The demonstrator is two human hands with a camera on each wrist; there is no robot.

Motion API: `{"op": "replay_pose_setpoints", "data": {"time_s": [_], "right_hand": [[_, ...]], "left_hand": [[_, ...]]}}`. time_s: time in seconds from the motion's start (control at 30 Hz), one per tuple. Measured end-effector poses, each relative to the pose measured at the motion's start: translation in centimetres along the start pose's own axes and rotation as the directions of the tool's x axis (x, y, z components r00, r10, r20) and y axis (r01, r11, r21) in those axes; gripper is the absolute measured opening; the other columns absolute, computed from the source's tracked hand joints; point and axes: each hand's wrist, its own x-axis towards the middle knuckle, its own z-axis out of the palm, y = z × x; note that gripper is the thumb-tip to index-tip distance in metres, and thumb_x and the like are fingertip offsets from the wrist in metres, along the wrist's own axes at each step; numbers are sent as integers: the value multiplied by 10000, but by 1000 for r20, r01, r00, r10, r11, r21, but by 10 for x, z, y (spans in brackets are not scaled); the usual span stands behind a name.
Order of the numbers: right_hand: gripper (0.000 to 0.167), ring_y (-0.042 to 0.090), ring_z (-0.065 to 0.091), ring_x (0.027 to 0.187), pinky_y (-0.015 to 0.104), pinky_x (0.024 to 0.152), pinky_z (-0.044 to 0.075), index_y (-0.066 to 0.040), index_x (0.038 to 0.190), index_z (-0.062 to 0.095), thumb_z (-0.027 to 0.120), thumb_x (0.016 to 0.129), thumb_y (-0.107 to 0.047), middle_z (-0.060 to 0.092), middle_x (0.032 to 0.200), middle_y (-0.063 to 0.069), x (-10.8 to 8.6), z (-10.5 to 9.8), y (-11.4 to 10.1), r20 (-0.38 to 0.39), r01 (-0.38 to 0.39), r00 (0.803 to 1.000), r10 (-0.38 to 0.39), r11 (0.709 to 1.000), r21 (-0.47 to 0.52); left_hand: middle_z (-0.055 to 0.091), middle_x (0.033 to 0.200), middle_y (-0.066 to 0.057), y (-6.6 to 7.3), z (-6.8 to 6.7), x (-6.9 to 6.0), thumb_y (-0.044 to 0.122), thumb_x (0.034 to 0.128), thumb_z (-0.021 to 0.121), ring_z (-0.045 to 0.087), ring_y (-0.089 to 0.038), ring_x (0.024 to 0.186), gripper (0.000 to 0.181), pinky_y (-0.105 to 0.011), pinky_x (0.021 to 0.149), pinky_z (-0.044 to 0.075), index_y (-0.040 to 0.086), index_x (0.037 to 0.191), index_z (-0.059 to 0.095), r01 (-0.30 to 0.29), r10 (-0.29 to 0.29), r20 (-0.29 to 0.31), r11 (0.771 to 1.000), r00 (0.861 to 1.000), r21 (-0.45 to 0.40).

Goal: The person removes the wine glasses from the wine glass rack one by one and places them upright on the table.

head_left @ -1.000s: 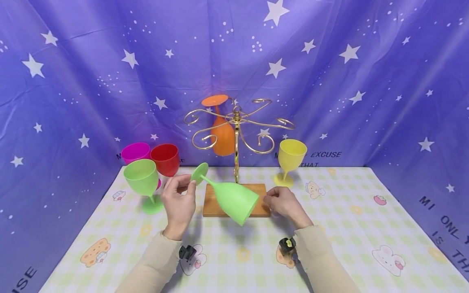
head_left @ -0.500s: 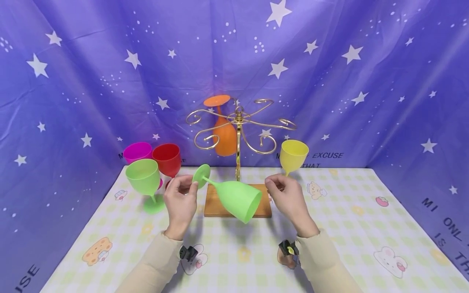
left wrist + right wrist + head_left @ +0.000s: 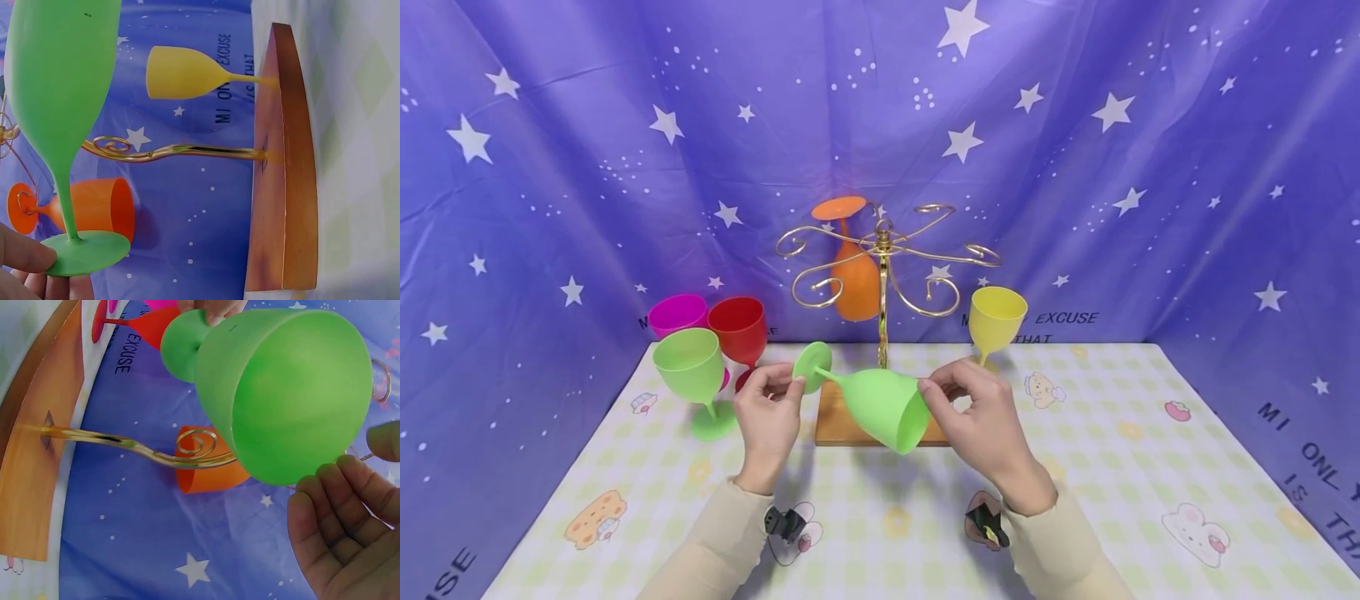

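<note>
A light green plastic goblet (image 3: pixel 880 408) is held in the air, tilted, with its mouth toward the right. My left hand (image 3: pixel 767 421) pinches the edge of its round foot between thumb and fingers. At the rim is my right hand (image 3: pixel 981 421), fingers loosely bent; in the right wrist view its thumb (image 3: pixel 384 440) stands apart from the fingertips, which are at or against the rim. Behind the goblet rises a gold stand (image 3: pixel 883 317) with curled arms on a wooden base (image 3: pixel 842 429). An orange goblet (image 3: pixel 855 283) hangs upside down from a rear arm.
On the left of the table stand a magenta goblet (image 3: pixel 677 315), a red goblet (image 3: pixel 737 329) and a second green goblet (image 3: pixel 688 367). A yellow goblet (image 3: pixel 997 321) stands at the right behind my right hand. A purple starry curtain (image 3: pixel 880 100) encloses the checked tablecloth (image 3: pixel 895 550).
My right hand has moved from beside the wooden base up and leftward to the goblet's rim. The goblet has tipped slightly closer to level; my left hand keeps its pinch on the foot.
</note>
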Motion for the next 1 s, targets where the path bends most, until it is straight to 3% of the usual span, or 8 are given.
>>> {"op": "replay_pose_setpoints", "data": {"time_s": [0.1,0.33,0.53,0.73,0.87,1.0], "right_hand": [[88,63,574,657,232,608,493,-165,792,655,695,839,-103,615,763,-70,-1,1,-4,7,34,999,-34,999,-1],[109,95,572,705,232,649,490,-172,795,645,724,812,-98,605,771,-77,-3,3,-11,30,110,993,-111,993,48],[150,156,559,743,247,684,470,-129,845,635,766,776,-152,608,811,-15,-4,7,-17,100,181,978,-186,982,54],[217,146,574,798,164,772,438,-81,901,644,772,776,-204,629,875,5,-6,11,-21,146,236,961,-233,972,-1],[157,126,566,778,177,751,446,-82,877,635,741,783,-148,617,854,-8,-7,13,-21,149,261,956,-252,965,-41],[109,112,551,758,188,722,451,-94,848,624,715,788,-94,599,834,-26,-7,15,-22,135,269,956,-259,961,-57]], "left_hand": [[621,754,-270,-4,1,1,-172,739,669,576,-209,655,157,-160,622,484,-149,894,650,31,-31,-8,1000,999,-5],[636,772,-206,-33,3,3,-124,750,693,563,-123,667,159,-150,634,477,-75,901,679,98,-99,-18,995,995,-25],[639,777,-138,-38,3,3,-98,749,704,576,-119,688,157,-184,658,480,-30,891,690,139,-140,-17,990,990,-32],[647,777,-148,-33,3,3,-109,750,692,576,-94,672,165,-160,621,463,-60,907,685,189,-190,-9,981,982,-37],[637,789,-212,-15,3,1,-130,750,665,572,-107,667,166,-147,605,456,-114,914,660,198,-198,4,979,980,-40],[634,762,-148,-1,2,-1,-139,752,653,574,-119,667,168,-146,595,457,-132,919,646,226,-226,12,973,974,-44]]}}
